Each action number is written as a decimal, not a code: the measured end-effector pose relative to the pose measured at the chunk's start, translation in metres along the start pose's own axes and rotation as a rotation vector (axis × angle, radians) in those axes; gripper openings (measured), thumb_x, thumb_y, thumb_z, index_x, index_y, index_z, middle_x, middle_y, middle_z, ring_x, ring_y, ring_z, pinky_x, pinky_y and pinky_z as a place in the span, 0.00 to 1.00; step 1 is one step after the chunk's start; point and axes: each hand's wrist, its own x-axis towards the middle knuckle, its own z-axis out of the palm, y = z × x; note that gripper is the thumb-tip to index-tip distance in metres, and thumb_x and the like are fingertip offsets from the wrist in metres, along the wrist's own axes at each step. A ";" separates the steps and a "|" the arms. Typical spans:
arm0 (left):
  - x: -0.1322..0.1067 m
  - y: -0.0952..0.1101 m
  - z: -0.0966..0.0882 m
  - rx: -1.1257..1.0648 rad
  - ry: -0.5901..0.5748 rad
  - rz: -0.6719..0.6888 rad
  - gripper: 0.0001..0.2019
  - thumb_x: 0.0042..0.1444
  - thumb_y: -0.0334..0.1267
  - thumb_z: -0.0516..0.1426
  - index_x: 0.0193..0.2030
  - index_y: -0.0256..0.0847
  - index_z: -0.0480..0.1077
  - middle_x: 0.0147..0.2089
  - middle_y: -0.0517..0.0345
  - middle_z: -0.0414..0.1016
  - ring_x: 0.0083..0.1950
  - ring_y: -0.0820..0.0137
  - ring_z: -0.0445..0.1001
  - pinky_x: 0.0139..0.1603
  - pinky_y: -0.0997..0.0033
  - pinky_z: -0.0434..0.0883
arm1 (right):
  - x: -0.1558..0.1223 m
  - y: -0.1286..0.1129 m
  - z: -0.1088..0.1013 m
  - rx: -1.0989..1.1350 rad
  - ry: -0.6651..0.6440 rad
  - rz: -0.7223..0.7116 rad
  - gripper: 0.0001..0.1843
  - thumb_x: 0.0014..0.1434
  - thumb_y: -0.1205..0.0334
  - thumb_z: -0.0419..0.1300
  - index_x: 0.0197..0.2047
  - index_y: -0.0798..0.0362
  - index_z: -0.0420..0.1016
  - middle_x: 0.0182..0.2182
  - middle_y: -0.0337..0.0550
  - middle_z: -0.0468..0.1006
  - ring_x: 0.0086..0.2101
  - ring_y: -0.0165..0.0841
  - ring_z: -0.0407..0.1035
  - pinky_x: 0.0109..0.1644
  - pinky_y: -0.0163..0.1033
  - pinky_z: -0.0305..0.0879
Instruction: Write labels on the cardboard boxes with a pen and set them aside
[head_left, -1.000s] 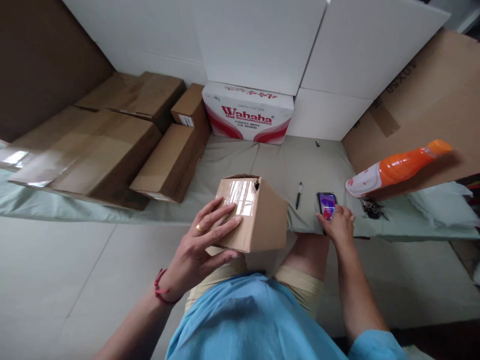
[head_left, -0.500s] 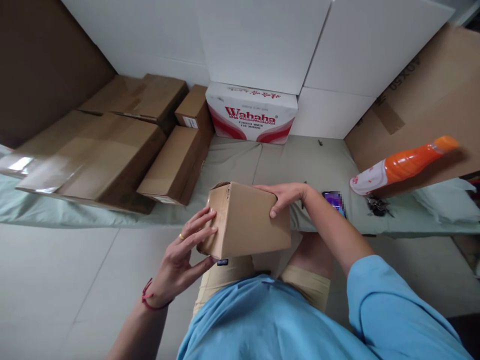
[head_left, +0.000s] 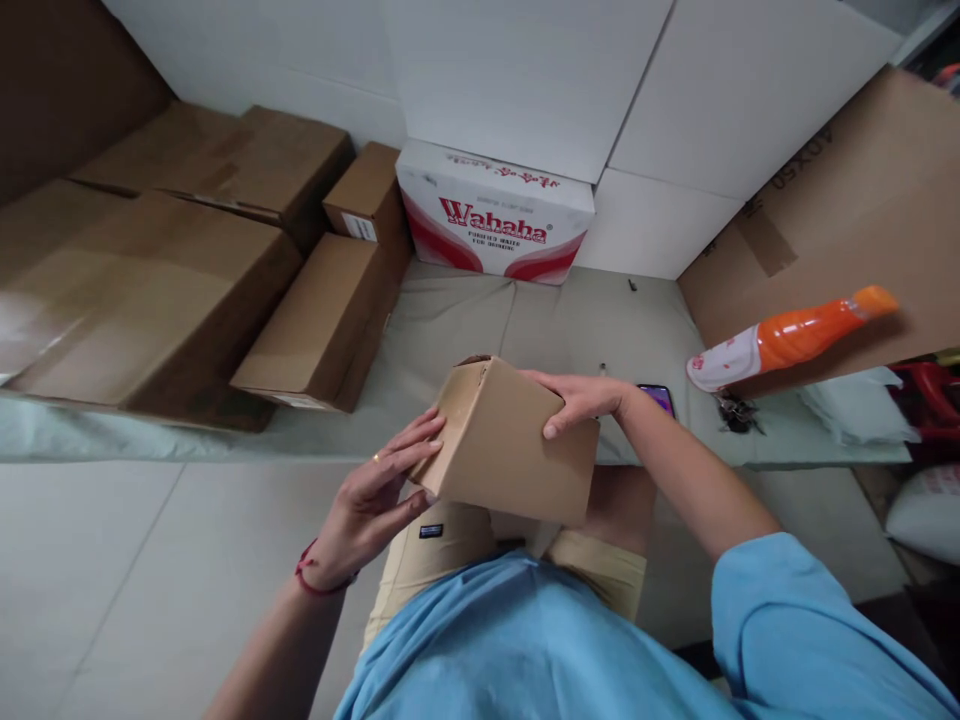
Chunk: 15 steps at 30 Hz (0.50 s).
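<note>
Small plain brown cardboard box (head_left: 510,450) held tilted above the person's lap, between both hands. Left hand (head_left: 379,490) cups its left end, fingers spread flat; right hand (head_left: 581,398) clamps the top right edge. A dark smartphone (head_left: 658,398) lies on the green-covered desk (head_left: 465,320) just beyond the right wrist.

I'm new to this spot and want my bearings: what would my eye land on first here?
The small brown cardboard box, tilted and held between the left hand and right hand above the person's lap, stands out first. Behind it, a white carton with red Wahaha lettering sits against the white wall. A bright orange plastic bottle lies toward the right of the pale green cloth.
</note>
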 end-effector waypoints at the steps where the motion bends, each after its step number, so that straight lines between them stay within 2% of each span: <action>1: 0.003 -0.001 0.000 -0.003 -0.004 0.003 0.24 0.71 0.38 0.65 0.72 0.59 0.75 0.75 0.46 0.74 0.81 0.50 0.66 0.79 0.34 0.68 | 0.003 0.004 0.003 0.077 -0.030 -0.017 0.67 0.51 0.35 0.78 0.82 0.50 0.54 0.73 0.56 0.70 0.69 0.47 0.68 0.70 0.47 0.70; 4: 0.004 -0.004 -0.001 0.017 -0.026 0.019 0.23 0.71 0.39 0.64 0.71 0.58 0.75 0.74 0.45 0.75 0.81 0.50 0.66 0.79 0.35 0.68 | 0.011 0.014 0.009 0.232 -0.063 -0.013 0.66 0.47 0.35 0.80 0.79 0.51 0.58 0.69 0.56 0.75 0.64 0.47 0.73 0.62 0.46 0.77; 7: -0.005 -0.012 0.000 0.178 0.019 0.002 0.22 0.71 0.40 0.64 0.71 0.53 0.74 0.75 0.43 0.73 0.78 0.51 0.71 0.76 0.40 0.73 | 0.005 0.006 0.009 0.207 0.025 0.044 0.64 0.48 0.38 0.80 0.79 0.50 0.59 0.68 0.54 0.76 0.63 0.48 0.75 0.61 0.47 0.78; 11: -0.014 -0.029 0.012 0.543 0.202 -0.017 0.19 0.70 0.33 0.64 0.66 0.48 0.75 0.68 0.44 0.78 0.68 0.55 0.79 0.68 0.49 0.78 | -0.037 -0.030 -0.013 -0.154 0.286 0.057 0.64 0.49 0.39 0.80 0.81 0.48 0.57 0.72 0.51 0.71 0.67 0.53 0.69 0.71 0.54 0.70; 13: -0.013 -0.037 0.021 0.595 0.223 0.006 0.17 0.69 0.30 0.63 0.63 0.47 0.76 0.65 0.45 0.80 0.65 0.57 0.80 0.66 0.51 0.79 | -0.070 -0.051 -0.035 -0.368 0.457 0.094 0.62 0.51 0.40 0.79 0.81 0.45 0.58 0.71 0.49 0.72 0.66 0.55 0.70 0.72 0.57 0.68; 15: -0.008 -0.043 0.031 0.598 0.197 0.050 0.16 0.69 0.28 0.62 0.60 0.46 0.77 0.64 0.46 0.80 0.64 0.56 0.80 0.66 0.51 0.79 | -0.102 -0.067 -0.064 -0.562 0.667 0.240 0.62 0.53 0.42 0.79 0.82 0.45 0.55 0.70 0.51 0.73 0.65 0.55 0.71 0.69 0.58 0.69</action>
